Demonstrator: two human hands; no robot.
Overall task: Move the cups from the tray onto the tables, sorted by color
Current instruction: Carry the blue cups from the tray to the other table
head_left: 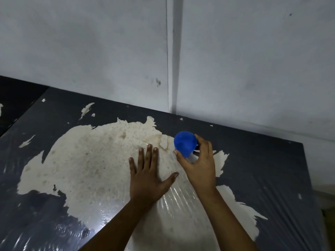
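Note:
A blue cup [185, 143] is over the far middle of a dark table [253, 169] whose top is worn to a big pale patch. My right hand [198, 163] grips the cup from its right side, thumb in front and fingers curled behind it. Whether the cup touches the table I cannot tell. My left hand [150, 173] lies flat on the pale patch just left of the cup, fingers spread and straight, holding nothing. No tray or other cups are in view.
A grey-white wall [108, 51] with a vertical seam runs along the table's far edge. A second dark surface [16, 98] adjoins at the far left. The table's right edge [308, 178] drops off to a floor strip.

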